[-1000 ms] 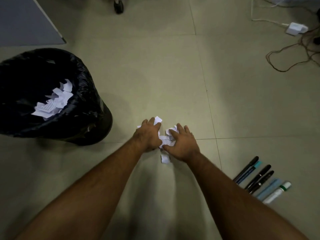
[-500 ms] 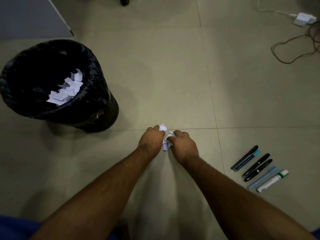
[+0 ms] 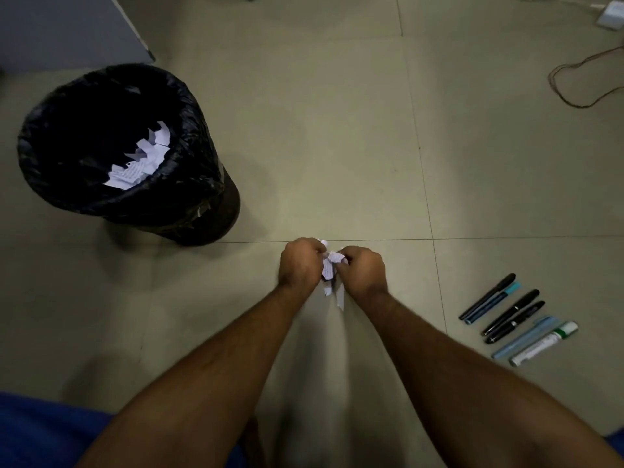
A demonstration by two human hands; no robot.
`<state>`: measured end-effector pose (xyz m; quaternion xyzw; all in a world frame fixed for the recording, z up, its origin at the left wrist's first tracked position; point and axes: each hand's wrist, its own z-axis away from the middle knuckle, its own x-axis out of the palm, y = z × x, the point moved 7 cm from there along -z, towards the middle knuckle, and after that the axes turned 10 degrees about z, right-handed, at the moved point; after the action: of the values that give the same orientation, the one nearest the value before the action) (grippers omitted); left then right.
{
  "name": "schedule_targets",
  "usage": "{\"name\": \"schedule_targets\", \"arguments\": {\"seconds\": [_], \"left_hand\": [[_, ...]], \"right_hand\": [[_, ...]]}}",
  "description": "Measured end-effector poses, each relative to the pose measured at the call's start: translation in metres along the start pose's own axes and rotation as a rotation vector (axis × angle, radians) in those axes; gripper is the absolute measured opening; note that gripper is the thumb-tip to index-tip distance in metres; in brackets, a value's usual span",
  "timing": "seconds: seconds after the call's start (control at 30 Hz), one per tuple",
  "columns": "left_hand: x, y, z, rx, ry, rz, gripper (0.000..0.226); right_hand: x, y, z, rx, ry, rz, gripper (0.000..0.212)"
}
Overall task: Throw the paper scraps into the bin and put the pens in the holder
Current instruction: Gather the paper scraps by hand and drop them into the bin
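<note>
My left hand and my right hand are closed together around a bunch of white paper scraps at the middle of the floor. A few strips hang down between my wrists. The black-lined bin stands to the left, with more white scraps inside it. Several pens and markers lie in a row on the floor to the right of my right arm. No pen holder is in view.
Tiled floor lies all around. A grey panel fills the far left corner. A white adapter and a looped cable lie at the far right. Blue cloth shows at the bottom left.
My hands have drawn the scraps together off the floor and closed around them. The view has shifted, so the bin appears closer and more from above.
</note>
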<state>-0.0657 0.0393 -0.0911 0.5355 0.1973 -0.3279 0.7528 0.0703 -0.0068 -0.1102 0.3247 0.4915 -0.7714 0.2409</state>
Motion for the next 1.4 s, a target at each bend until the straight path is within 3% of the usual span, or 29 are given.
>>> {"name": "schedule_targets", "arguments": {"seconds": [0.13, 0.3, 0.47, 0.53, 0.7, 0.83, 1.0, 1.13, 1.27, 1.4], "left_hand": [[-0.036, 0.012, 0.012, -0.06, 0.173, 0.237, 0.02], [-0.098, 0.052, 0.022, -0.061, 0.258, 0.478, 0.013], [-0.204, 0.111, 0.039, 0.075, 0.442, 0.423, 0.016], [-0.244, 0.116, 0.038, 0.101, 0.488, 0.432, 0.017], [-0.327, 0.098, 0.031, 0.023, 0.63, 0.451, 0.014], [-0.356, 0.069, 0.01, -0.129, 0.595, 0.398, 0.028], [-0.365, 0.042, -0.005, -0.219, 0.543, 0.427, 0.026], [-0.358, 0.044, 0.002, -0.189, 0.575, 0.421, 0.018], [-0.328, 0.079, -0.003, -0.029, 0.416, 0.508, 0.01], [-0.285, 0.115, 0.001, 0.101, 0.313, 0.465, 0.007]], "right_hand": [[-0.017, -0.025, 0.003, 0.138, 0.0, -0.285, 0.011], [-0.042, -0.089, 0.013, 0.165, -0.031, -0.695, 0.01], [-0.084, -0.189, 0.019, 0.086, -0.028, -0.915, 0.011], [-0.09, -0.231, 0.015, 0.01, -0.026, -0.874, 0.016], [-0.089, -0.323, 0.007, -0.195, 0.05, -0.5, 0.014], [-0.078, -0.376, 0.005, -0.387, -0.017, -0.074, 0.021], [-0.067, -0.402, -0.003, -0.524, -0.08, 0.347, 0.023], [-0.083, -0.384, -0.01, -0.447, -0.025, 0.158, 0.029], [-0.107, -0.343, -0.014, -0.278, 0.061, -0.185, 0.023], [-0.133, -0.3, -0.006, -0.274, 0.132, -0.234, 0.023]]}}
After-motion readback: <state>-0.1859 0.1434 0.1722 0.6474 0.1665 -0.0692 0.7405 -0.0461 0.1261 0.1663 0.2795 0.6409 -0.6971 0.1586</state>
